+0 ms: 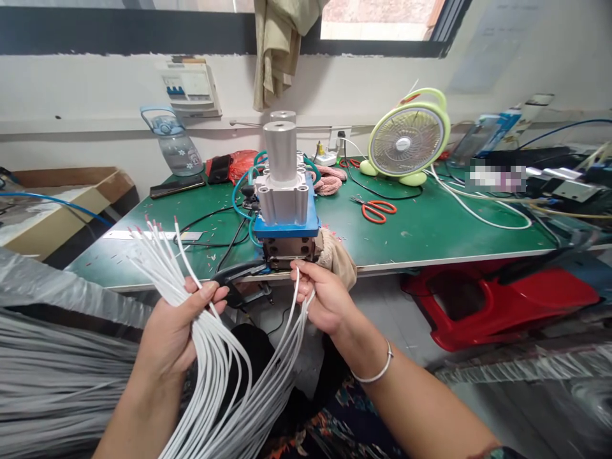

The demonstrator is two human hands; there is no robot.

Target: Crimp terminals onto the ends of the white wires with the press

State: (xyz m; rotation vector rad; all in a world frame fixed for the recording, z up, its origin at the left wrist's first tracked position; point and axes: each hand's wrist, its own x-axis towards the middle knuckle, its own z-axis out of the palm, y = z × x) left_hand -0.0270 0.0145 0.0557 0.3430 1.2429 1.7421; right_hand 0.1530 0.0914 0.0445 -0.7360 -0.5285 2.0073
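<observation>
A bundle of white cables (210, 357) is gripped in my left hand (179, 319), its reddish-tipped ends fanning out up and to the left. One cable stands apart from the fan, by my left thumb. My right hand (322, 293) pinches a single white cable (292, 306) close to its end, at the front of a pneumatic press (287, 197) with a silver cylinder and blue plate. Several more cables of the bundle run into my right palm. The pinched cable's tip is at the press's dark lower block (289, 247); whether it is inside cannot be told.
The press sits at the front edge of a green table (478, 229). Orange-handled scissors (375, 209), a green fan (408, 140), a water bottle (176, 146) and a ruler (153, 235) lie or stand around it. A beige cloth bag (337, 255) hangs beside the press; a red stool (502, 299) stands right.
</observation>
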